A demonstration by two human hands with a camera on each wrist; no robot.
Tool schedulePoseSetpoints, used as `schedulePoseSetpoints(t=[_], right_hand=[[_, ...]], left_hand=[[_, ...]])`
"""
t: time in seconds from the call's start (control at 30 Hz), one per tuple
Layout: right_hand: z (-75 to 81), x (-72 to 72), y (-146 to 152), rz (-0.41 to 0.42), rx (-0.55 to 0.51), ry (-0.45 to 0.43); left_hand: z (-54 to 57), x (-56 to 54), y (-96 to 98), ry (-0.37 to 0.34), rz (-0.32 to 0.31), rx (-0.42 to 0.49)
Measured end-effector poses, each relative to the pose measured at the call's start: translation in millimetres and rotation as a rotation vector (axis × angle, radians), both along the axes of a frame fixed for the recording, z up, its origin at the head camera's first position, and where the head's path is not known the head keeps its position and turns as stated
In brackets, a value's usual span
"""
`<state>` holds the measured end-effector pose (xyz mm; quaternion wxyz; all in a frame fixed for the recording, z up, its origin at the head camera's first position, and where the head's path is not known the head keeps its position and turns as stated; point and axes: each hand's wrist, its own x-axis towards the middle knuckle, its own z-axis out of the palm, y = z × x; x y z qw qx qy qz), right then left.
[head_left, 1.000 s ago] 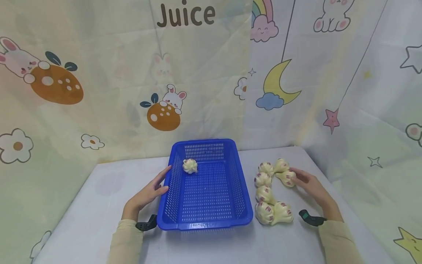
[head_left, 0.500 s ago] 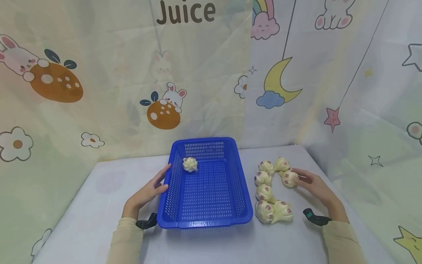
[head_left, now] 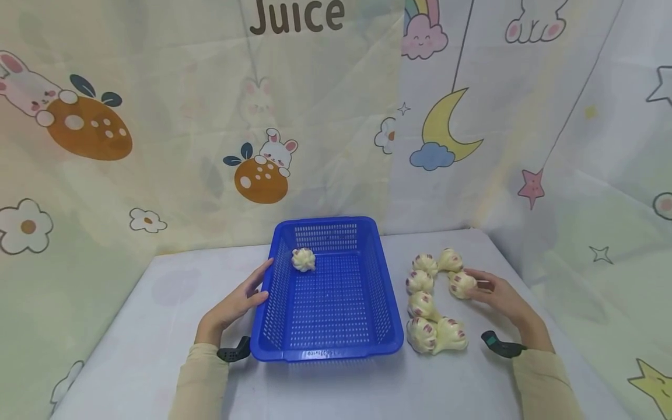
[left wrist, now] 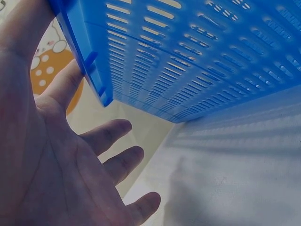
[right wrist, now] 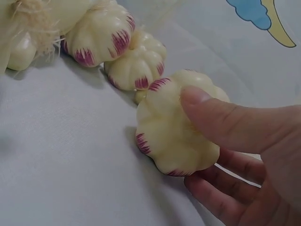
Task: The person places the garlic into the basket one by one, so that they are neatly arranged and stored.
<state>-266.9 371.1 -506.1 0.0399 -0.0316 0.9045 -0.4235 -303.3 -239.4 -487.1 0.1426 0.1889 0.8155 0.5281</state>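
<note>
A blue perforated plastic basket [head_left: 338,354] stands on the table, with one garlic bulb [head_left: 303,260] at its back left. My left hand [head_left: 231,309] touches the basket's left rim with thumb and forefinger; in the left wrist view its other fingers extend loosely below the rim. To the right of the basket, my right hand [head_left: 501,298] pinches a cream garlic bulb with purple streaks [right wrist: 171,127], thumb on top and fingers around the far side. This bulb stays close to the table beside the other garlic bulbs [head_left: 422,305], which sit in a bent row.
The white-covered table [head_left: 173,315] is backed by a printed cloth [head_left: 336,116] close behind the basket. Another cloth wall [head_left: 593,245] rises on the right. Two bulbs at the row's near end [head_left: 448,335] lie close to the basket's right side.
My right hand has shifted the pinched garlic bulb slightly to the right, out from the bulb behind it. The left hand and basket stay where they were.
</note>
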Motion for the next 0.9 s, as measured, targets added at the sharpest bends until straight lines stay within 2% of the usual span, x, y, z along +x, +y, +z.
schedulePoseSetpoints(t=[0.27, 0.6, 0.9], right_hand=[[-0.6, -0.4, -1.2, 0.014, -0.019, 0.0], [-1.9, 0.4, 0.8, 0.042, -0.014, 0.027], [-4.3, -4.3, -1.3, 0.053, 0.03, 0.028]], left_hand=[[4.5, 2.8, 1.5, -0.006, 0.012, -0.011], [4.4, 2.7, 2.8, -0.005, 0.019, -0.027], [3.9, 1.4, 2.2, -0.004, 0.024, -0.031]])
